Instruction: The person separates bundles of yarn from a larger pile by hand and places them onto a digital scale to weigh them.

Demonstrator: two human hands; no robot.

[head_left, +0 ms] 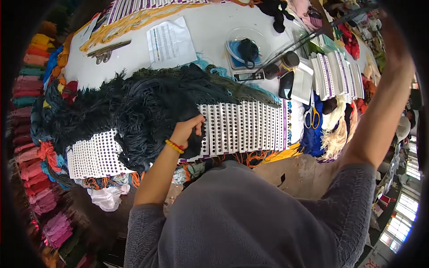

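Observation:
My left hand (190,129), with a yellow and red bracelet at the wrist, is closed on a bundle of black thread (152,120) near the table's front edge. The thread spreads leftward in a thick, loose pile. Under and beside it lie white cards with rows of punched holes (241,127). My right hand (393,38) is raised at the far upper right edge of the view, dark and blurred, so its fingers cannot be made out. Thin dark strands (319,32) stretch from the table's middle up toward that side; whether they reach the hand is unclear.
A printed sheet (170,42), a clipboard clip (107,52) and a plastic tub (246,47) lie on the white table (208,27). Scissors (313,117), a dark jar (289,60) and stacked cards (335,73) stand at right. Coloured yarn skeins (33,94) hang at left.

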